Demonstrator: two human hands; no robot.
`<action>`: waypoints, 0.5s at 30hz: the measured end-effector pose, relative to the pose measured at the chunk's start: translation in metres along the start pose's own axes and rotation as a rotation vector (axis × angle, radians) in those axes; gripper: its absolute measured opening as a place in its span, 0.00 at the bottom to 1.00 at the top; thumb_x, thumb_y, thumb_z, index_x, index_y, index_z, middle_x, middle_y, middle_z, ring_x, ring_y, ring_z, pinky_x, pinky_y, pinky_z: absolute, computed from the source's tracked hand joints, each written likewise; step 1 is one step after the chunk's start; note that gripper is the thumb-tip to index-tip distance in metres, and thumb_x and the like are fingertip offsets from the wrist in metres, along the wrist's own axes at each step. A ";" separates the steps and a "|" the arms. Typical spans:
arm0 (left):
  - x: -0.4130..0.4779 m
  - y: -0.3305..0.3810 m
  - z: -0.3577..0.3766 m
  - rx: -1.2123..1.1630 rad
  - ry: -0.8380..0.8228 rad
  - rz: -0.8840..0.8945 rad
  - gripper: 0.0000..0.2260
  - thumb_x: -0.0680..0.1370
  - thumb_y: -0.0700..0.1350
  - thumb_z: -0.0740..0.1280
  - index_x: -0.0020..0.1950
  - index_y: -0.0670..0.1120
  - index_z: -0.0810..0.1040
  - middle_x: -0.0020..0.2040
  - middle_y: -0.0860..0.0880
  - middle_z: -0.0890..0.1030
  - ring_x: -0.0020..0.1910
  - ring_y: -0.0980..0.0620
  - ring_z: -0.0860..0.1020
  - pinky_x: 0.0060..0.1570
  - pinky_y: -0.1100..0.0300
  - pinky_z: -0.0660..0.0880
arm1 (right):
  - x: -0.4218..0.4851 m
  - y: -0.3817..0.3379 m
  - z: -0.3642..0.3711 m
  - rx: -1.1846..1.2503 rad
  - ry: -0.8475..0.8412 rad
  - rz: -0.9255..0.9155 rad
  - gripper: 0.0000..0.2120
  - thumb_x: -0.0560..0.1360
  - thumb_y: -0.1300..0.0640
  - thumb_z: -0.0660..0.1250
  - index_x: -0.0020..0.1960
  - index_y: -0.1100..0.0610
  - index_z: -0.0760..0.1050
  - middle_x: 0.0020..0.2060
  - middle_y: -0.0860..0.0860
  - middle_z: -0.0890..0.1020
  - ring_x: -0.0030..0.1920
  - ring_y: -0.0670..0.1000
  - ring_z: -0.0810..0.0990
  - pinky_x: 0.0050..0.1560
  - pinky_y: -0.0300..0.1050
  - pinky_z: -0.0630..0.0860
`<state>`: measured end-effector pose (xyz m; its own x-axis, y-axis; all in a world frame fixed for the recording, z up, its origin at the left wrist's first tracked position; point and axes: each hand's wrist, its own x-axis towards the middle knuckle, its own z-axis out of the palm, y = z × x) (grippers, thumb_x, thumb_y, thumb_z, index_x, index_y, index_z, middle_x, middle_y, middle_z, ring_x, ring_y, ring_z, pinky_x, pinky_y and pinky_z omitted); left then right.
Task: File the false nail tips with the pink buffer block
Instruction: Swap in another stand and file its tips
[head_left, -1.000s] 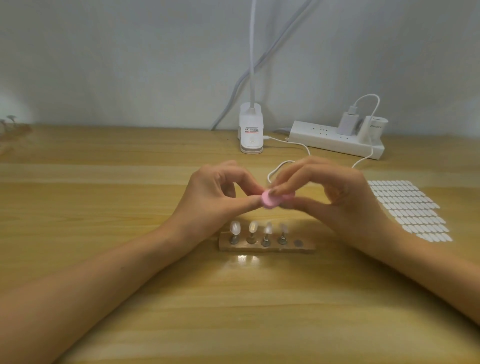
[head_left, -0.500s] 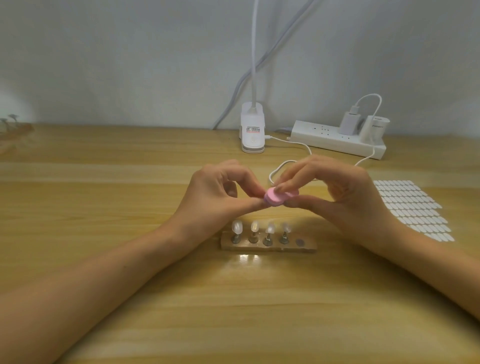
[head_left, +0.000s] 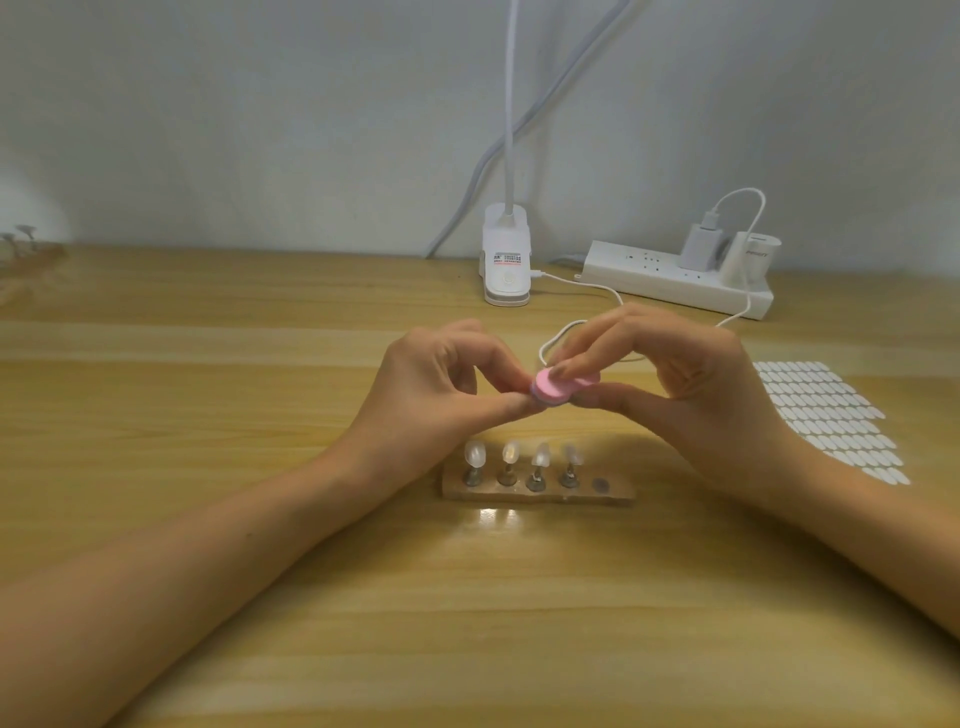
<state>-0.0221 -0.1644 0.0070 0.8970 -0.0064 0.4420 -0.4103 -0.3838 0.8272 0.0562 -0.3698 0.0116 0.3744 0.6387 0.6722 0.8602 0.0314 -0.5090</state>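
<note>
My right hand (head_left: 691, 384) pinches a small pink buffer block (head_left: 558, 389) between thumb and fingers, above the middle of the table. My left hand (head_left: 441, 395) meets it from the left, thumb and forefinger pinched together at the buffer's left end; what they hold is hidden behind the fingertips. Below both hands a wooden holder strip (head_left: 537, 491) carries several clear false nail tips (head_left: 524, 454) upright on metal stands. The holder's rightmost spot (head_left: 601, 485) is a bare metal disc.
A sheet of white oval stickers (head_left: 826, 415) lies at the right. At the back stand a white clip lamp base (head_left: 506, 270) and a white power strip (head_left: 675, 283) with plugged adapters; a white cable (head_left: 558, 338) loops behind my hands.
Both hands have risen slightly together, and the buffer has shifted a little to the right against my left fingertips. The holder has not moved.
</note>
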 end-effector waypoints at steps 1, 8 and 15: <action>0.000 0.000 0.000 -0.001 -0.002 0.001 0.06 0.69 0.40 0.80 0.37 0.48 0.85 0.32 0.61 0.78 0.27 0.61 0.69 0.32 0.71 0.64 | 0.001 -0.001 -0.001 -0.001 -0.010 -0.014 0.07 0.73 0.60 0.74 0.51 0.56 0.81 0.49 0.54 0.85 0.52 0.57 0.84 0.53 0.58 0.80; 0.000 0.000 0.001 0.006 -0.006 0.025 0.04 0.68 0.45 0.79 0.38 0.48 0.85 0.33 0.62 0.79 0.27 0.62 0.70 0.31 0.72 0.63 | 0.001 -0.004 0.002 -0.012 -0.021 -0.028 0.07 0.74 0.57 0.73 0.51 0.57 0.82 0.48 0.51 0.85 0.52 0.54 0.84 0.52 0.52 0.81; 0.000 -0.001 0.000 0.013 -0.016 0.028 0.05 0.69 0.43 0.79 0.38 0.50 0.85 0.33 0.62 0.79 0.27 0.61 0.69 0.31 0.71 0.64 | 0.001 -0.002 -0.001 0.006 -0.018 -0.010 0.07 0.73 0.59 0.73 0.51 0.57 0.81 0.48 0.53 0.85 0.52 0.56 0.84 0.53 0.56 0.80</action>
<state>-0.0212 -0.1642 0.0061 0.8878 -0.0319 0.4590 -0.4330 -0.3953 0.8101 0.0557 -0.3696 0.0136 0.3596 0.6523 0.6673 0.8615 0.0426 -0.5059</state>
